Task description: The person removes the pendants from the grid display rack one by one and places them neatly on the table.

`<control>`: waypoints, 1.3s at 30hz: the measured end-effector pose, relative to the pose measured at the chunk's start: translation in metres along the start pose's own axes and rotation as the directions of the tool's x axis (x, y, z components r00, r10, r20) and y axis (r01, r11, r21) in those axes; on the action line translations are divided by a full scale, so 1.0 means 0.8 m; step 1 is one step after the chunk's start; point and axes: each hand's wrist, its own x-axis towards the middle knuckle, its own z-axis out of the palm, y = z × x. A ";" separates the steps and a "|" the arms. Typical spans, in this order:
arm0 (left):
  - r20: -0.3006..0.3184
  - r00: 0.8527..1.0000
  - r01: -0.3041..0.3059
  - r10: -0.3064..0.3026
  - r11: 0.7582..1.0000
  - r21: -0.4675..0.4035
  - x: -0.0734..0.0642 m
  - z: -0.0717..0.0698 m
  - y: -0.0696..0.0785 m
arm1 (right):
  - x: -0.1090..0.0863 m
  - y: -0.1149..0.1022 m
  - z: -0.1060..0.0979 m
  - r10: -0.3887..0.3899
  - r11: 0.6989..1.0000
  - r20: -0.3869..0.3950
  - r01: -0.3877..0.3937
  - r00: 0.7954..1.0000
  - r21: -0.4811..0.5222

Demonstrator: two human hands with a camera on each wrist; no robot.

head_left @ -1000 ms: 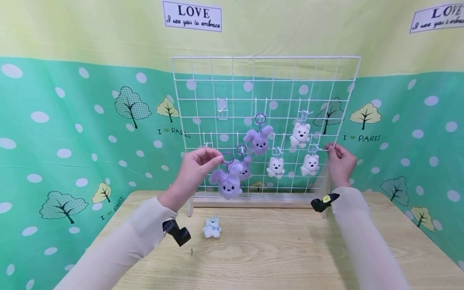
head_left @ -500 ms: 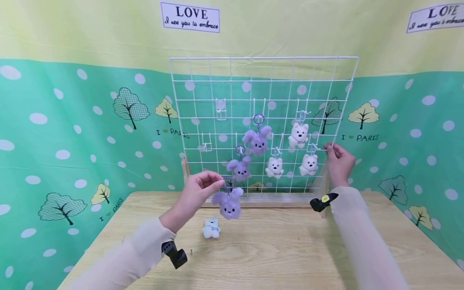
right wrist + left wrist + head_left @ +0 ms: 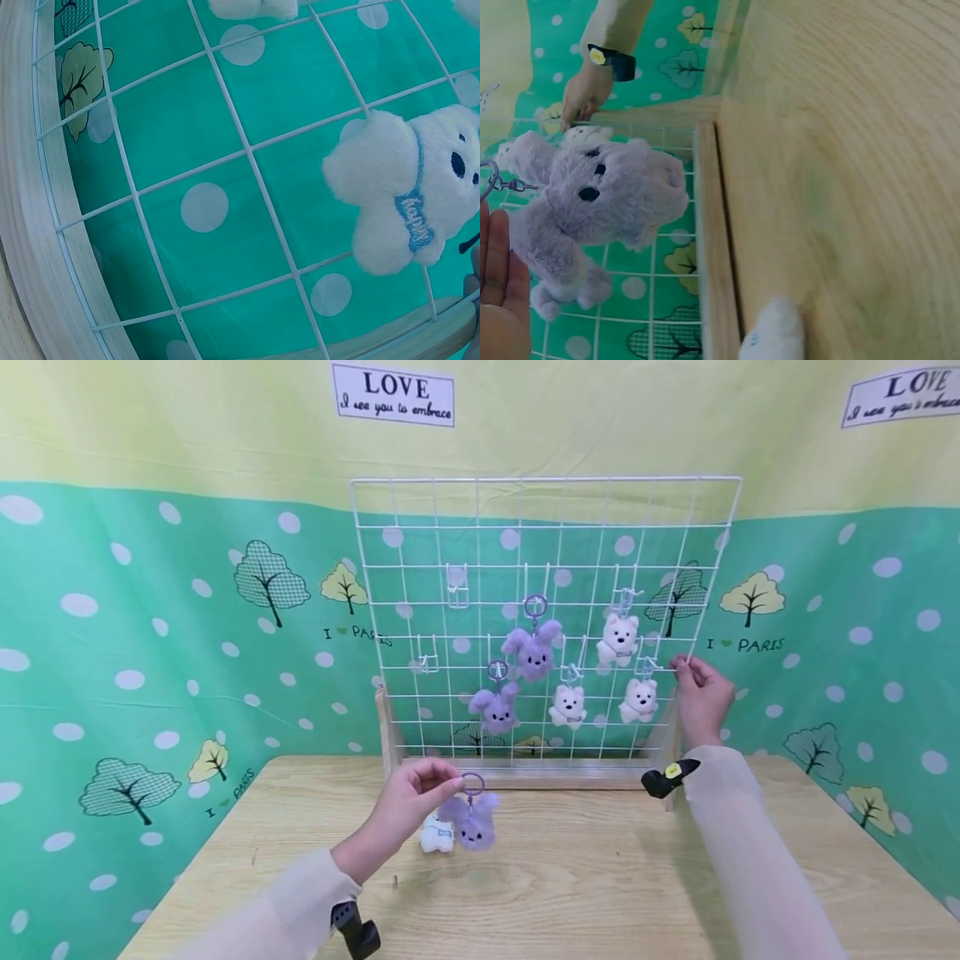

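We see the left hand (image 3: 408, 802) pinching the thin round ring (image 3: 483, 784) of a purple plush bunny (image 3: 474, 828), which hangs over the wood-grain table (image 3: 570, 877), long axis vertical, ears up, face toward us. A white plush toy (image 3: 435, 837) lies partly behind it. The right hand (image 3: 703, 695) pinches the white wire grid (image 3: 495, 567).

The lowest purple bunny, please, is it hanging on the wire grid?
No, the left hand holds the purple bunny away from the wire grid.
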 end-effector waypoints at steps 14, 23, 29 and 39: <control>0.055 0.997 0.052 -0.053 0.999 0.006 -0.019 0.011 -0.037 | 0.000 0.000 -0.002 0.000 0.999 0.011 0.001 1.000 -0.044; 0.069 0.997 0.027 -0.029 0.999 0.033 -0.013 0.017 -0.053 | 0.001 -0.001 -0.002 -0.006 0.999 0.008 0.006 1.000 -0.052; 0.042 0.998 0.052 -0.054 0.997 0.048 -0.002 0.015 -0.063 | 0.001 -0.005 -0.001 -0.004 0.998 0.013 0.004 1.000 -0.063; -0.010 0.997 0.077 -0.076 0.996 0.048 0.015 0.015 -0.079 | -0.002 -0.002 -0.002 -0.014 0.998 0.013 0.015 1.000 -0.063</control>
